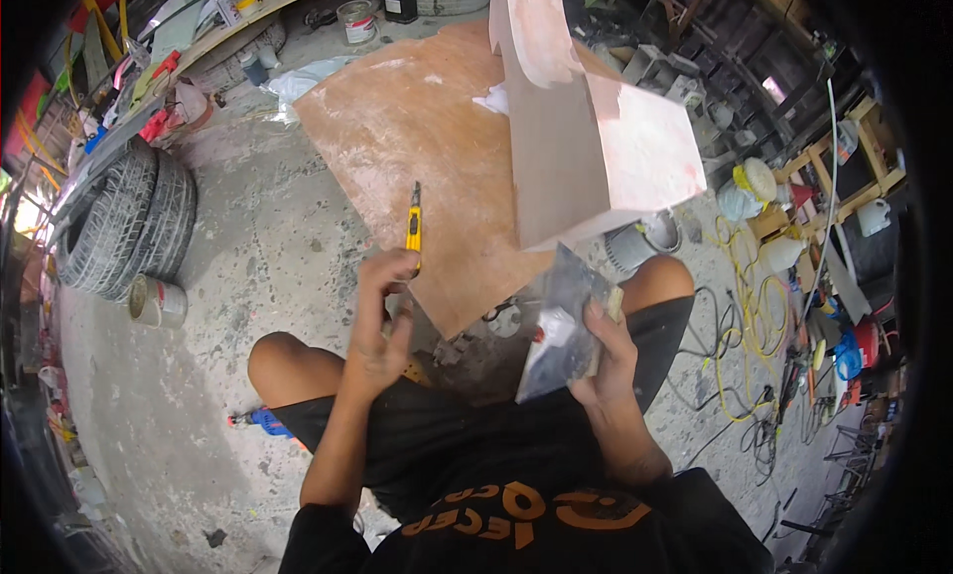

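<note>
Cutter (413,232) lies inside the board (397,127)'s lower-left edge, left hand (380,321) beside it, thumb and fingers parted; right hand (610,356) pinches gray plate (564,364); concrete floor (238,266) stretches frame-left.

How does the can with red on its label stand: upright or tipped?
Upright: the can has its rim uppermost and its base on the floor.

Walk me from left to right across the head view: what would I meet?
Two tires → blue tool → yellow utility knife → dark flat sheet → looped yellow cord.
</note>
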The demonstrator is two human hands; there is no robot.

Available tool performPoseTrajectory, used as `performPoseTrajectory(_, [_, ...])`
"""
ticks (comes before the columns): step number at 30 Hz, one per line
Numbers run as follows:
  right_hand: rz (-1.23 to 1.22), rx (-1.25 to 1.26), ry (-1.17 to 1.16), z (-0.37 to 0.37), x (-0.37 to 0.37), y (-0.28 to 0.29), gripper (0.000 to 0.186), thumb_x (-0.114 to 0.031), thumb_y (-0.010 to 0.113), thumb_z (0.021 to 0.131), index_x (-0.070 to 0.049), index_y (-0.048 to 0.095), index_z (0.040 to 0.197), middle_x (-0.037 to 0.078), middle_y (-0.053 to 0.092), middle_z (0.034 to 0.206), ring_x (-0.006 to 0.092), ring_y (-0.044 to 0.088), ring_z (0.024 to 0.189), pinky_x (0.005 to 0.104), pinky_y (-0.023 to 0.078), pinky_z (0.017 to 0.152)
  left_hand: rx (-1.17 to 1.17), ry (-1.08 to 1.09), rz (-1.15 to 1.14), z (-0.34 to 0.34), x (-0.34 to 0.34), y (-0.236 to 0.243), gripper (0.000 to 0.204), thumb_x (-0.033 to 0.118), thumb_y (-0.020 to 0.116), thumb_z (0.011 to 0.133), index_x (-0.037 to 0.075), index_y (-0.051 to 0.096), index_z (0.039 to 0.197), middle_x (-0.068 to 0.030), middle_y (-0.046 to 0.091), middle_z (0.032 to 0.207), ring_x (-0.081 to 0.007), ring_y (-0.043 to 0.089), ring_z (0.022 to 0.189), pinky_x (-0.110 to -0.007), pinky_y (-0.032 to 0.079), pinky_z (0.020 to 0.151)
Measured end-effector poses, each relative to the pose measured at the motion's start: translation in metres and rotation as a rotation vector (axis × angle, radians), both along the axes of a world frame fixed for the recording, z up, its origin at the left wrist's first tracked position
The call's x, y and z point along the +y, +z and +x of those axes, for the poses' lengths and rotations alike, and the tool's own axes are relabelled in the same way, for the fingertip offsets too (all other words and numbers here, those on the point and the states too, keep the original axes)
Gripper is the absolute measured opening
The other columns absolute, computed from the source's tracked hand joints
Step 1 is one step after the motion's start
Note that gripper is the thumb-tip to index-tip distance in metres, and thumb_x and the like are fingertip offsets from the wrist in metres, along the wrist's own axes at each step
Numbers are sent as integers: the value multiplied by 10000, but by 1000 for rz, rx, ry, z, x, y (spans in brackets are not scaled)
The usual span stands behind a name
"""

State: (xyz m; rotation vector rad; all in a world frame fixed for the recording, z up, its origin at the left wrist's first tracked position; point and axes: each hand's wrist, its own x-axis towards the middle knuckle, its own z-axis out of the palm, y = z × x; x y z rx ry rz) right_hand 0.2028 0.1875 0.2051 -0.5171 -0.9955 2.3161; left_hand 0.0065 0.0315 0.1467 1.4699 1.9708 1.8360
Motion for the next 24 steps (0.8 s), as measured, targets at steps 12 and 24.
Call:
performPoseTrajectory(12, [491, 456, -272, 20, 105, 88, 298, -188, 460, 1064, 52, 495, 1237, 88, 561, 998, 119, 566, 740, 199, 374, 394, -866, 0, 253, -41, 48, -7, 744, 0, 599, 650, 36, 468, 1382, -95, 518, 1330, -225, 478, 1274, -342, 366, 1090])
performPoseTrajectory(24, [489, 281, -478, -30, 142, 99, 289, -120, 587, 983, 23, 602, 1234, 156, 666, 1219, 239, 646, 1119, 362, 511, 963, -906, -127, 179, -54, 61, -3, 592, -68, 559, 742, 23, 509, 1325, -107, 545, 1257, -204, 524, 1186, -328, 396, 1060])
